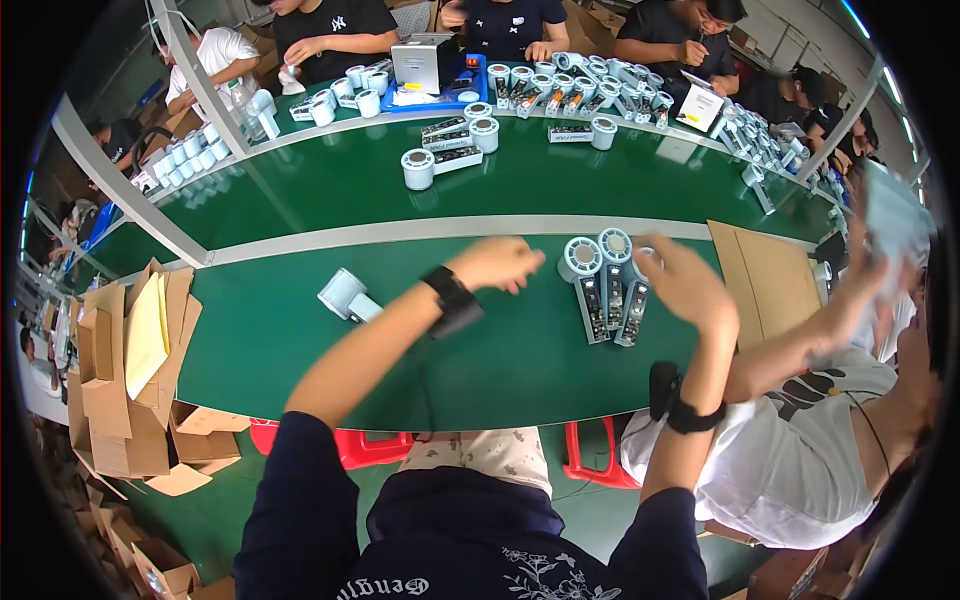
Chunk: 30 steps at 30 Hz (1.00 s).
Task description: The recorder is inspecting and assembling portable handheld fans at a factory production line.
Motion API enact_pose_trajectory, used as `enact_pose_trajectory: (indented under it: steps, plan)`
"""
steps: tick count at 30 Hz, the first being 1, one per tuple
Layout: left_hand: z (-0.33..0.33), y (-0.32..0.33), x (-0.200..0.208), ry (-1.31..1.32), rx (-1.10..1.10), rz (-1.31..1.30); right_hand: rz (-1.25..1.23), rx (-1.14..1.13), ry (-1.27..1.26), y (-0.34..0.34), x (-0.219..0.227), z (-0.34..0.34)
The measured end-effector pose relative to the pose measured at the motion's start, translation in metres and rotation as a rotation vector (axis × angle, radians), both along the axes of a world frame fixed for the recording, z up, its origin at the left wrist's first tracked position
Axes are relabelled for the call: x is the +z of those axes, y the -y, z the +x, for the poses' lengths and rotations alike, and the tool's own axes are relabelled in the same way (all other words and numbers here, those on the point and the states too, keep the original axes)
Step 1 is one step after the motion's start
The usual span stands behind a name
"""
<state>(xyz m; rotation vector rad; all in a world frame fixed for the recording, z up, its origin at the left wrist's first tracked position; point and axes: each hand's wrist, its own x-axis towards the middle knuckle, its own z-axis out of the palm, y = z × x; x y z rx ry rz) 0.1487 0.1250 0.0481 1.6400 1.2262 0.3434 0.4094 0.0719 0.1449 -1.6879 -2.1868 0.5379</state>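
Three light-blue handheld fans stand or lie close together, the left fan [580,259], the middle fan [614,245] and the right fan [632,315], with electronics showing in their open handles. My right hand [690,285] is at the right fan, its fingers bent against the round head and partly covering it. To the left of this group, my left hand [497,264] hovers with curled fingers; whatever they hold, if anything, is hidden. Another light-blue fan [345,295] lies by itself on the green table [480,370], left of my left forearm.
Beyond a pale rail [480,232], several fans rest on a green belt [330,185], with more crowded behind. Flattened cardboard [765,280] lies at right, beside a co-worker whose blurred hand [860,280] lifts something pale. Cardboard boxes [120,430] are stacked at left.
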Motion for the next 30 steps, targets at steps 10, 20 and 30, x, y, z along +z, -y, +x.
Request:
enact_pose_trajectory:
  steps: [10, 20, 30]
  plan:
    - [-0.155, -0.108, 0.001, -0.687, 0.485, 0.825, -0.369, -0.491, -1.458, -0.265, -0.044, -0.074]
    - [-0.207, -0.137, -0.059, -0.257, 0.666, 0.519, -0.309, -0.885, -1.094, -0.350, -0.138, -0.141]
    - [-0.178, -0.078, 0.028, 0.446, 0.631, 0.598, -0.268, -1.044, -0.440, -0.433, -0.222, -0.146]
